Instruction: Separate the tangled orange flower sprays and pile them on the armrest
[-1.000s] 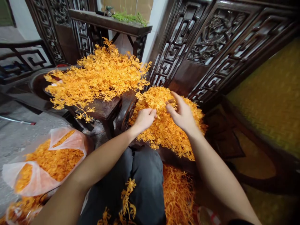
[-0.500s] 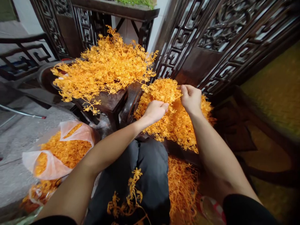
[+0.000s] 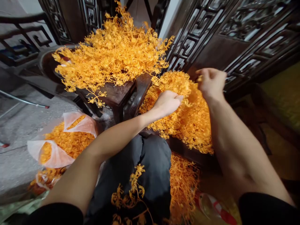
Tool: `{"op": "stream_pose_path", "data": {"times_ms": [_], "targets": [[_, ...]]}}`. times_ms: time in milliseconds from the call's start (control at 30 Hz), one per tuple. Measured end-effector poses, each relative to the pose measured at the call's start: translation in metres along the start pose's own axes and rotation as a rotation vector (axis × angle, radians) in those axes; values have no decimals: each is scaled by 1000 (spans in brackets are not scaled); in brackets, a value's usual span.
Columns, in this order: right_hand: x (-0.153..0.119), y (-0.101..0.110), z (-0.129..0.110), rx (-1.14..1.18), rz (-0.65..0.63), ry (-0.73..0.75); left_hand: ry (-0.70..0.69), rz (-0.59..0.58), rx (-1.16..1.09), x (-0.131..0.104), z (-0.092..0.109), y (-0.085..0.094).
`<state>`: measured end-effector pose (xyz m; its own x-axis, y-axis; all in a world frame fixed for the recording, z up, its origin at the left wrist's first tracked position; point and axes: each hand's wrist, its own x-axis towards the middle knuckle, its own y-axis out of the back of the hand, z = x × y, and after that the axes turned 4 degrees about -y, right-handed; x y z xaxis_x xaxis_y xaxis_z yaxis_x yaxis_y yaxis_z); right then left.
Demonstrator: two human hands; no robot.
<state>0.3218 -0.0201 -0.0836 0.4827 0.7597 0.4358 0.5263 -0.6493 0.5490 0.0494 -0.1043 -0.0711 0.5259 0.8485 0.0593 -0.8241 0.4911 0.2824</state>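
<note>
Over the near pile of small orange pieces [image 3: 194, 125], my left hand [image 3: 169, 102] is closed, its fingertips pinching an orange sprig [image 3: 184, 90] that merges with the pile behind. My right hand [image 3: 212, 82] is raised at the pile's back right edge, fingers curled together, with a small orange bit at the fingertips. A large heap of branching orange sprigs [image 3: 117, 56] lies on a dark wooden stand at the back left. One loose branching sprig [image 3: 134, 184] rests across my lap.
On the floor at left sits a white bag [image 3: 81, 123] full of orange pieces. Bare orange stems [image 3: 182, 184] lie low beside my right leg, near a red and clear container [image 3: 211, 206]. Carved dark wooden panels [image 3: 192, 40] stand behind.
My right hand has moved right and up, away from my left hand. My left hand has shifted slightly right, still closed. The view has shifted a little.
</note>
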Motion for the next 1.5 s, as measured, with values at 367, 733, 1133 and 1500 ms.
{"op": "stream_pose_path", "data": {"times_ms": [367,733,1133,1500], "targets": [[-48,68,-26,492,-479,-275,-94,17,79,-10,-13,8],[-71,76,-53,-265,126,364,-257,68,459,-5,-24,-7],[-118,65,-89,-127,-544,503,-366,-10,830,-22,-11,-19],[-55,105,-25,121,45,-238,-197,-91,778,-36,1,-12]]}}
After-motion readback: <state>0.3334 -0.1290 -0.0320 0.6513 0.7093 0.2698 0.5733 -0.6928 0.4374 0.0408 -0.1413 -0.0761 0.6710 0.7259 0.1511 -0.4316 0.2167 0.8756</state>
